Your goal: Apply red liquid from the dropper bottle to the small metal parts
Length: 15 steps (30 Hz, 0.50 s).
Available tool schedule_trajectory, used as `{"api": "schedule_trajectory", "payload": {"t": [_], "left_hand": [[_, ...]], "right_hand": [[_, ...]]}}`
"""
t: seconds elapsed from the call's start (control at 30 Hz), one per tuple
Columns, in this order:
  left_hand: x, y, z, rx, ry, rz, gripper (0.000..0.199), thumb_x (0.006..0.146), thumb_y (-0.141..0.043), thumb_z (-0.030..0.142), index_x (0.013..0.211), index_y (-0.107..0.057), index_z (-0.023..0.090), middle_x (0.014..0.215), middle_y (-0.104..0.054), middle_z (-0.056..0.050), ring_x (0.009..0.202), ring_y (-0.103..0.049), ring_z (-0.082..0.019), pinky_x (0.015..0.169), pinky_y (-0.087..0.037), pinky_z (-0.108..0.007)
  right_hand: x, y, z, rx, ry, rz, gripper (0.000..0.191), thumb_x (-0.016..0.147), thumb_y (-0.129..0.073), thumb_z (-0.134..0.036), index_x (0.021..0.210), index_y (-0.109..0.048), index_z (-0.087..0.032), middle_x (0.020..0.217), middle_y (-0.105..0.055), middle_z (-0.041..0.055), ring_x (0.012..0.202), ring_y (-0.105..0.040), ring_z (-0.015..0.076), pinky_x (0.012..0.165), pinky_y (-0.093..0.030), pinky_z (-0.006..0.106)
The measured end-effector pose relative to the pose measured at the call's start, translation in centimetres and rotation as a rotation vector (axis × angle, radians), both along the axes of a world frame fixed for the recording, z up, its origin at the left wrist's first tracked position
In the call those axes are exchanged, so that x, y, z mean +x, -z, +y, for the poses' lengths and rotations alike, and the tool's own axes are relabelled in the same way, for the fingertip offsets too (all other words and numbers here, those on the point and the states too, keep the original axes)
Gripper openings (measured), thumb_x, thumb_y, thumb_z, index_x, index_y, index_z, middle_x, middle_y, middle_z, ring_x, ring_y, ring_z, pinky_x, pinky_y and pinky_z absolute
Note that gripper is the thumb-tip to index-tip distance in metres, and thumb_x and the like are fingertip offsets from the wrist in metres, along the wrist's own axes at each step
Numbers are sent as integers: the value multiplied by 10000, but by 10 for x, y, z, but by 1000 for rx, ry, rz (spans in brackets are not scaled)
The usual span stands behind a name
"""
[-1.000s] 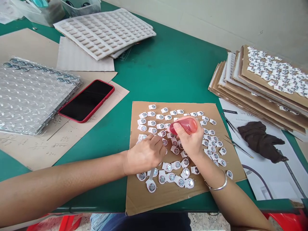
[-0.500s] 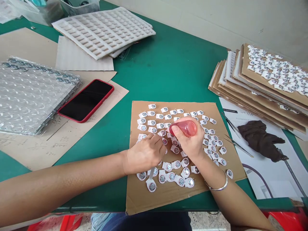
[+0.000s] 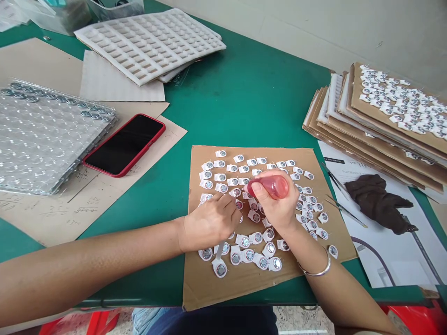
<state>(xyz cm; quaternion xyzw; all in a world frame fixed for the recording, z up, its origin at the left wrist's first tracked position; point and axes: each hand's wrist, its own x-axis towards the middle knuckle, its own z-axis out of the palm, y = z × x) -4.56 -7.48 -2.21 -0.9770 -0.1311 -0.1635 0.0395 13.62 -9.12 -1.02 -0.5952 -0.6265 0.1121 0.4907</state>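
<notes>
My right hand (image 3: 281, 209) is wrapped round a small red translucent squeeze bottle (image 3: 274, 186), its narrow end pointing left over the cardboard sheet (image 3: 206, 293). Close beside it, my left hand (image 3: 211, 221) is closed in a pinch; a grey metal strip, apparently the rear end of tweezers (image 3: 220, 250), sticks out below the palm. Both hands hover low over the middle of the sheet. Spread across it are many small round metal discs on white tabs, such as the nearest disc (image 3: 220, 268). My hands hide some discs and the tweezers' tips.
A red-cased phone (image 3: 125, 145) and a clear blister tray (image 3: 52, 139) lie on the left, with a white compartment tray (image 3: 150, 44) behind. Stacked cardboard sheets (image 3: 377, 121) stand right. Below them are tweezers (image 3: 347, 211) and a dark cloth (image 3: 380, 200) on printed paper.
The red bottle and my right hand have shifted very slightly to the right. My left hand stays where it was.
</notes>
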Motion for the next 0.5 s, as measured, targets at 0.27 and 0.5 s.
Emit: {"api": "schedule_trajectory", "payload": {"t": [0.27, 0.5], "left_hand": [[0, 1, 0, 3, -4, 4, 191, 821, -415, 26, 713, -544, 117, 706, -597, -90, 684, -535, -200, 585, -434, -315], [0, 3, 0, 16, 0, -32, 208, 831, -391, 16, 720, -541, 110, 691, -599, -93, 670, -529, -189, 594, -438, -320]], "right_hand": [[0, 1, 0, 8, -20, -1, 207, 715, -689, -301, 862, -564, -226, 797, -633, 8, 763, -624, 152, 712, -530, 321], [1, 1, -2, 37, -51, -30, 204, 723, -681, -288, 875, -554, -236, 804, -624, 1, 777, -620, 154, 722, -527, 330]]}}
